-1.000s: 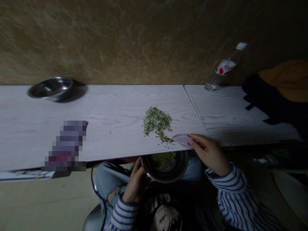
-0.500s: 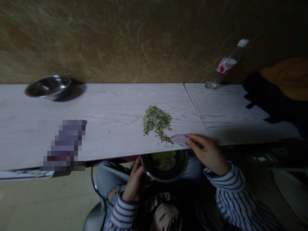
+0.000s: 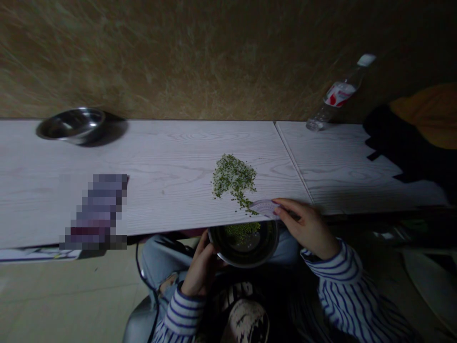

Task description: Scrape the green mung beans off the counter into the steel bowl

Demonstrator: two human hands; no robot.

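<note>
My left hand (image 3: 201, 269) grips the left rim of a metal bowl (image 3: 246, 261), held just below the table's front edge. Green beans (image 3: 240, 232), likely mung beans by their look, lie inside the bowl. Between the thumb and fingers of my right hand (image 3: 305, 226) is a clear plastic protractor (image 3: 264, 208), flat on the tabletop near the edge. Its left end touches a thin trail of beans. That trail runs back to a spread patch of green beans mixed with white grains (image 3: 233, 175) on the table.
A second metal bowl (image 3: 73, 127) sits at the back left. A blurred-out flat item (image 3: 100, 209) lies at the left front. At the back right stands a clear bottle (image 3: 339, 95) with a white cap, beside a black and orange cloth item (image 3: 424, 114).
The protractor has shifted slightly left, against the bean trail. My left hand keeps the bowl in place. The whole view has moved a little.
</note>
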